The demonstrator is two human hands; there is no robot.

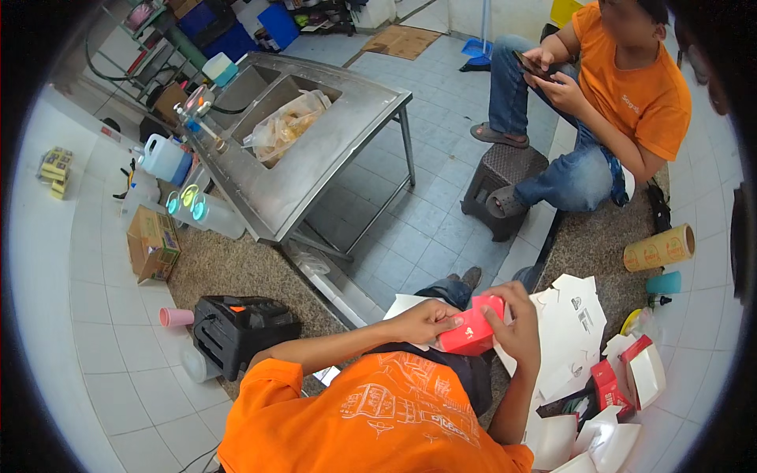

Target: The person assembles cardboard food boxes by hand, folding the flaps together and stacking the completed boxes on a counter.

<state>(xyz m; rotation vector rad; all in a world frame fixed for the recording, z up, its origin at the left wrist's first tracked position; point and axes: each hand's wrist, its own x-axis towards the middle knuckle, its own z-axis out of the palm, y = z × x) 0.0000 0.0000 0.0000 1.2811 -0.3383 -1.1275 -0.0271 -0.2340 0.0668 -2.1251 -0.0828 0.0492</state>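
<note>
Between my two hands is a small red cardboard box [471, 333], held over my lap. My left hand [426, 322] closes on its left end with the fingertips and thumb. Around the right end wraps my right hand [516, 325], the thumb lying across the top face. Flat white cardboard sheets [569, 335] lie on the counter beside my right arm. A further red carton [609, 388] and several folded white boxes [603, 441] are heaped past my right forearm.
A steel sink table [331, 142] holds a plastic bag [290, 126]. On the left counter are a black machine [240, 335], a brown carton [154, 244] and bottles [209, 213]. A seated co-worker [631, 87] holds a phone, feet by a dark stool [498, 185]. A film roll [661, 248] stands right.
</note>
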